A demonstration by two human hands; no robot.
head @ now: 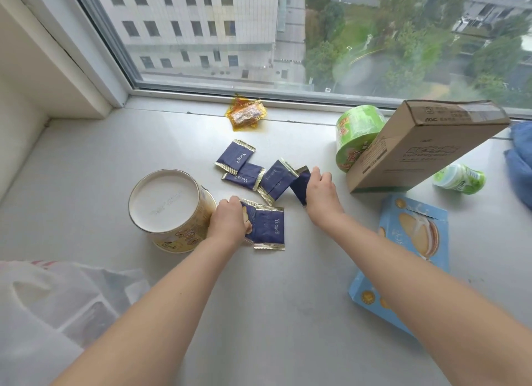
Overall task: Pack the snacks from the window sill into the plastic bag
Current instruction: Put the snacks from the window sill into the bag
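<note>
1. The left hand (pixel 229 218) curls over the near navy sachets (pixel 269 227) mid-sill, gripping their left edge; a round tub (pixel 169 210) stands just beside it.
2. The right hand (pixel 321 194) pinches another navy sachet (pixel 299 185); three more sachets (pixel 247 166) lie loose toward the window edge of the window sill (pixel 288 299).
3. The plastic bag (pixel 51 305) sits at the sill's near left corner; a blue biscuit box (pixel 403 230) lies by the right edge.
</note>
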